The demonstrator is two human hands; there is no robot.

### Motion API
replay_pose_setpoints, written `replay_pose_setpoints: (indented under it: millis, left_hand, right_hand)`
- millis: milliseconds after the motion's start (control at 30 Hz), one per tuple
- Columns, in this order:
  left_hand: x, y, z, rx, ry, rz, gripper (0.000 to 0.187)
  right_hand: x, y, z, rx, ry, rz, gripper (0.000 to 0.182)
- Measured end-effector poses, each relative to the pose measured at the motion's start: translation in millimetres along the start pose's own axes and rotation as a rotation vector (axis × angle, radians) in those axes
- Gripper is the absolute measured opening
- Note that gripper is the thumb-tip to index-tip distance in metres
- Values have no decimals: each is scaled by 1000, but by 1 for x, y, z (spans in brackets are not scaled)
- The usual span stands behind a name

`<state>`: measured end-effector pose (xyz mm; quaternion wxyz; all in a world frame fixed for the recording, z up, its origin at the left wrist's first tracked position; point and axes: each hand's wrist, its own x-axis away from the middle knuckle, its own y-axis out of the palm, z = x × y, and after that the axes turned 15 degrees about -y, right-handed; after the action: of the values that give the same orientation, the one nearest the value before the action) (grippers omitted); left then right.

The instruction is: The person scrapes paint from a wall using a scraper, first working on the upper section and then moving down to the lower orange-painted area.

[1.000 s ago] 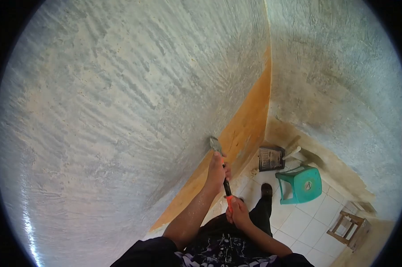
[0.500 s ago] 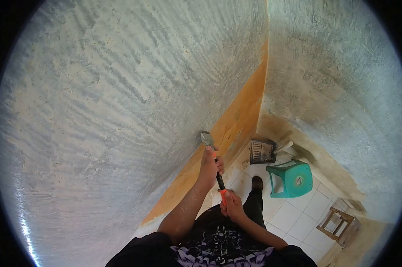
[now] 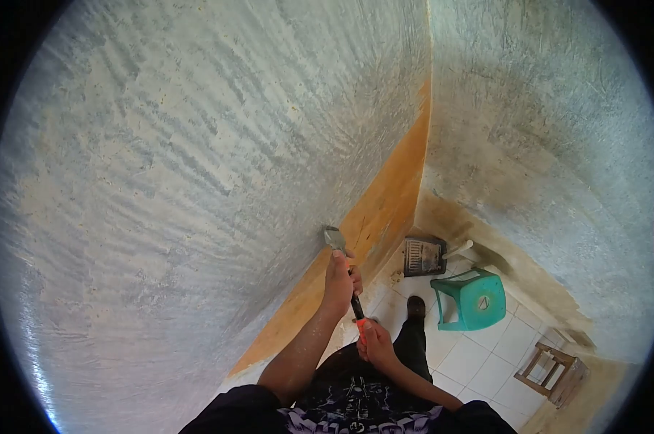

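A long-handled scraper [image 3: 333, 237] with a black and orange handle runs slantwise in front of me. Its flat metal head is at the wall [image 3: 218, 188], close to where grey paint meets an orange band [image 3: 388, 192]; whether the edge touches cannot be seen for sure. My left hand [image 3: 338, 284] is closed around the handle just below the head. Lower down, my right hand [image 3: 377, 343] grips the orange end of the handle. White specks dot my left forearm.
A green plastic stool [image 3: 481, 300] stands on the white tiled floor [image 3: 479, 369]. Behind it, by the corner, sits a black paint tray [image 3: 423, 257] with a pale roller [image 3: 458, 249]. A small wooden stool [image 3: 558, 374] is at the lower right. My shoe [image 3: 416, 307] shows below.
The scraper head and both hands have shifted slightly down along the wall. My view has tilted a little too. Both hands keep their hold.
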<state>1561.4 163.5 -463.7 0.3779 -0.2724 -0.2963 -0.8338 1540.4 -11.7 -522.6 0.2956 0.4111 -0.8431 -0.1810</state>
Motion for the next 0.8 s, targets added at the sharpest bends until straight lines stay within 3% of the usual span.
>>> replay_pose_setpoints:
  millis: [567, 800]
  left_hand:
    - [-15, 0, 4, 1, -28, -15, 49]
    - [-6, 2, -1, 36, -36, 7, 48]
  right_hand:
    - [-7, 10, -2, 57, -80, -5, 48]
    - [0, 1, 0, 14, -23, -28, 49]
